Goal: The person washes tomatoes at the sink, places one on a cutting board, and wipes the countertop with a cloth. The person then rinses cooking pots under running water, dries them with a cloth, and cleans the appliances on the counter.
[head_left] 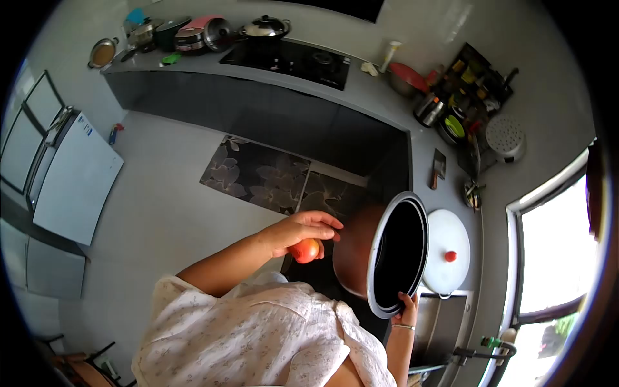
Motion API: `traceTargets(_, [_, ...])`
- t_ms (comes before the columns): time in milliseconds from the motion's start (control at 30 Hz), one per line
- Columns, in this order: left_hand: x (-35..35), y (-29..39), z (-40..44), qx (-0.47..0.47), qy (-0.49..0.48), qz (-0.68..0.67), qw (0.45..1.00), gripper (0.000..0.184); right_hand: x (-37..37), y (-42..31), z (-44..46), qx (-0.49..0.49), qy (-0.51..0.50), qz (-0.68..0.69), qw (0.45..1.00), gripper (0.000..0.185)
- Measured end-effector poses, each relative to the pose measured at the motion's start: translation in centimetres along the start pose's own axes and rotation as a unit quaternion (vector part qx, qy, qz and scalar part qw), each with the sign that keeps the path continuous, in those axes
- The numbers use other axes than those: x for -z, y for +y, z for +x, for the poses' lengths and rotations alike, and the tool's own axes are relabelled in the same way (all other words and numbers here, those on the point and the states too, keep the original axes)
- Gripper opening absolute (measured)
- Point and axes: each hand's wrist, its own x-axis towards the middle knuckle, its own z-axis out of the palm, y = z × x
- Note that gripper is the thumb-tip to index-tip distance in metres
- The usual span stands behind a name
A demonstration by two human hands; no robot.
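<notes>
Two hands are at work, each with one thing. The left hand (298,229) curls its lower fingers around one round fruit (305,251), the upper fingers stretched out toward the pot. The right hand (405,311) grips the rim of one deep pot (353,258), its thumb over the edge.

The pot is held in front of the person's body, tilted well over on its side with its mouth facing right. Its outer wall is a smooth reddish brown, its inside black, and its broad rim silver-grey. The fruit is glossy, red with an orange tinge, and sits just left of the pot, apart from it.

Beyond the pot, on the tabletop (422,149), are one round white disc (438,240) with one small red item (451,257) on it; whether that is a knob or a separate piece cannot be told. One cleaver (438,169) with a brown handle lies farther along. One black cooktop (293,61) carries one lidded pan (265,28). Two flower-patterned mats (258,174) cover part of the floor (161,193).
</notes>
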Motion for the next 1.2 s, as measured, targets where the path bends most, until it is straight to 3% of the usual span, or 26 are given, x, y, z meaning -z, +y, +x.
traceTargets(167, [2.0,1.4,-2.4,-0.005,0.035,0.125,0.992,0.044,-5.4,-1.0,4.3,-0.043,-0.107,-0.056,0.992,0.028])
traceTargets(333, [3.4,2.0,-3.2,-0.007,0.087,0.157,0.984,0.050,-11.0,-1.7,7.3,-0.056,-0.115,-0.121,0.984,0.029])
traceTargets(533, [5.0,3.0,-2.1,-0.004,0.112,0.200,0.973,0.033,-17.3,-3.3,12.4,-0.101,-0.193,-0.178,0.960,0.026])
traceTargets(633, [5.3,5.0,-1.4,-0.007,0.131,0.210,0.969,0.034,-20.6,-3.1,16.3,-0.129,-0.228,-0.169,0.950,0.025])
traceTargets(700, [5.2,6.6,-1.2,-0.005,0.158,0.232,0.960,0.035,-23.2,-3.7,18.4,-0.146,-0.296,-0.186,0.926,0.031])
traceTargets(833, [6.4,7.4,-1.2,0.000,0.218,0.240,0.946,0.035,-28.1,-3.0,22.0,-0.164,-0.328,-0.213,0.906,0.033])
traceTargets(900, [7.2,7.6,-1.2,-0.082,0.268,0.305,0.910,0.036,-31.4,-2.7,22.5,-0.186,-0.373,-0.227,0.880,0.028])
traceTargets(933, [7.3,8.1,-2.0,-0.048,0.300,0.283,0.910,0.028,-33.2,-2.6,22.5,-0.195,-0.389,-0.241,0.867,0.031])
traceTargets(1033, [9.6,7.9,-3.6,-0.085,0.372,0.319,0.867,0.027,-38.2,-0.5,23.0,-0.205,-0.398,-0.281,0.849,0.034])
traceTargets(1067, [10.6,8.1,-4.4,-0.085,0.383,0.319,0.863,0.024,-39.8,0.2,23.9,-0.224,-0.451,-0.287,0.815,0.055])
traceTargets(1167, [12.5,10.3,-7.5,-0.047,0.397,0.256,0.880,0.020,-45.8,2.3,23.3,-0.264,-0.506,-0.309,0.761,0.055])
traceTargets(1200, [13.2,11.1,-8.4,-0.039,0.412,0.255,0.874,0.015,-47.8,3.6,23.2,-0.252,-0.506,-0.317,0.761,0.040])
